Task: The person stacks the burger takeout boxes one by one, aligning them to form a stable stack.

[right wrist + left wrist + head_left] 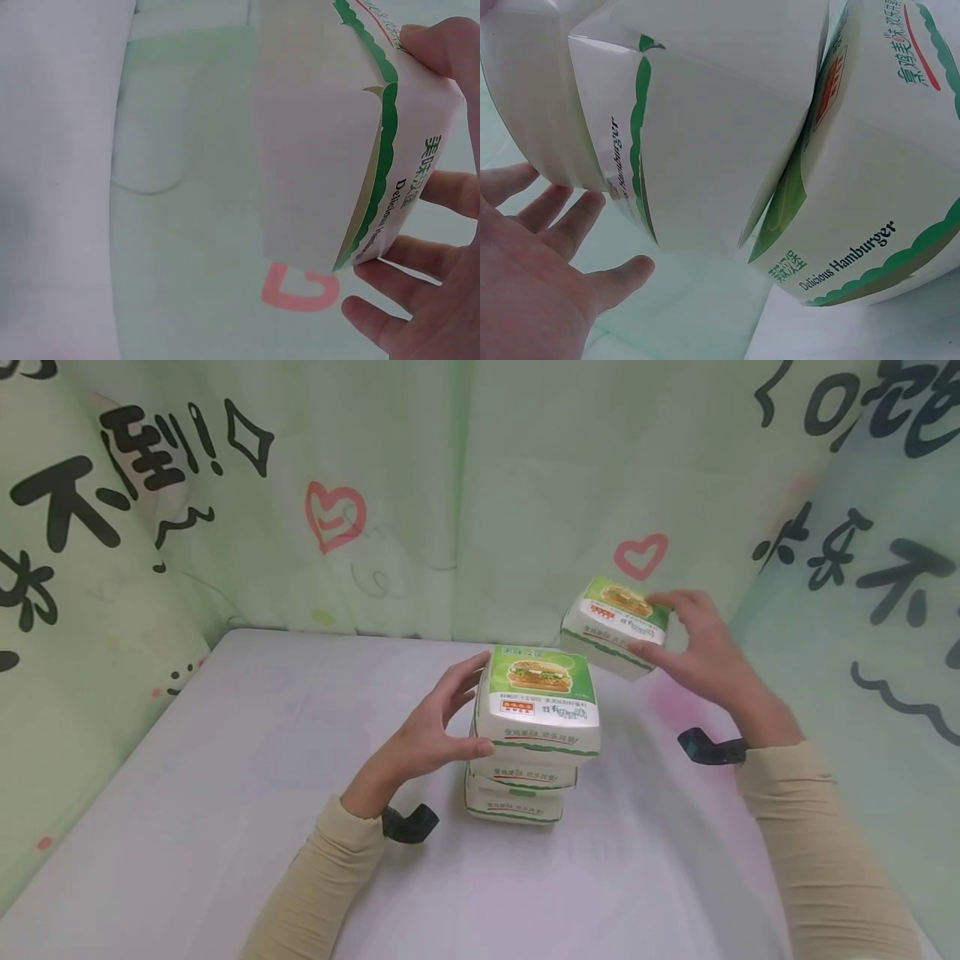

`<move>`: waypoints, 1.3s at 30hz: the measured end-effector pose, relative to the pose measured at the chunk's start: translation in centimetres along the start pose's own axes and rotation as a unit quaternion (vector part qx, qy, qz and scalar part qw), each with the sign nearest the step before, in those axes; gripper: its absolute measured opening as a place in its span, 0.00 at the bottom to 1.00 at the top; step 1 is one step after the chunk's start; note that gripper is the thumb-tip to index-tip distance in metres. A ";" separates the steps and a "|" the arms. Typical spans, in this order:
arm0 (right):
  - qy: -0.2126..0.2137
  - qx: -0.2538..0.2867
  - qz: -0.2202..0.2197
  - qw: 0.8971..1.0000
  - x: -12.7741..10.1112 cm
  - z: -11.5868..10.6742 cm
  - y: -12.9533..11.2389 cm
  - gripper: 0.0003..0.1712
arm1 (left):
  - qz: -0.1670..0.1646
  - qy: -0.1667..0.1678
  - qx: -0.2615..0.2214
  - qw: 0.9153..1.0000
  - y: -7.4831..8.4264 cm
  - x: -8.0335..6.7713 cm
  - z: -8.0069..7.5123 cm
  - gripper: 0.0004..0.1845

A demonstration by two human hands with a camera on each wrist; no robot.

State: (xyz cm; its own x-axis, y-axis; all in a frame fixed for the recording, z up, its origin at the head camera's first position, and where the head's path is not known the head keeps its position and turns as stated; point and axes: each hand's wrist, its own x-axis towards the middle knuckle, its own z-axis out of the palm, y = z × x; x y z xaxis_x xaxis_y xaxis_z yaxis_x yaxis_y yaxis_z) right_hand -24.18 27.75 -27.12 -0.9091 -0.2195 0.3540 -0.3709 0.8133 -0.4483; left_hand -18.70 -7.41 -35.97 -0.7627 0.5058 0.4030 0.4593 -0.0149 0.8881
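Note:
Three white-and-green burger boxes stand stacked mid-table, the top box (pixel 542 693) showing a burger picture. My left hand (pixel 474 706) rests against that box's left side, fingers straight and thumb at its front corner; in the left wrist view the palm (pixel 547 262) lies flat beside the box walls (pixel 712 150). My right hand (pixel 643 625) grips a fourth burger box (pixel 611 622), tilted in the air behind and to the right of the stack. The right wrist view shows that box (pixel 315 150) with fingers (pixel 420 300) curled under it and the thumb on top.
The white table (pixel 225 777) is walled on three sides by a pale green cloth (pixel 450 485) printed with black characters and pink hearts. Both forearms wear beige sleeves and black wrist mounts.

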 end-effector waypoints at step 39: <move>0.037 0.024 -0.133 0.990 -0.7 -3.5 -6.8 0.38 | -0.001 0.000 -0.005 1.000 0.1 0.0 0.1 0.62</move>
State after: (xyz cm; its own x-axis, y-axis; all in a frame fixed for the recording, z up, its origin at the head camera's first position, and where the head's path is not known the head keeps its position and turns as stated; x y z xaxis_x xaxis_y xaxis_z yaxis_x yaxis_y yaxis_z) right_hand -20.36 24.23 -21.48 -0.7626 -0.3810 0.5227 -0.6053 0.7052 -0.3692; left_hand -18.62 -7.31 -35.95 -0.7638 0.5051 0.4018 0.4539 -0.0222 0.8908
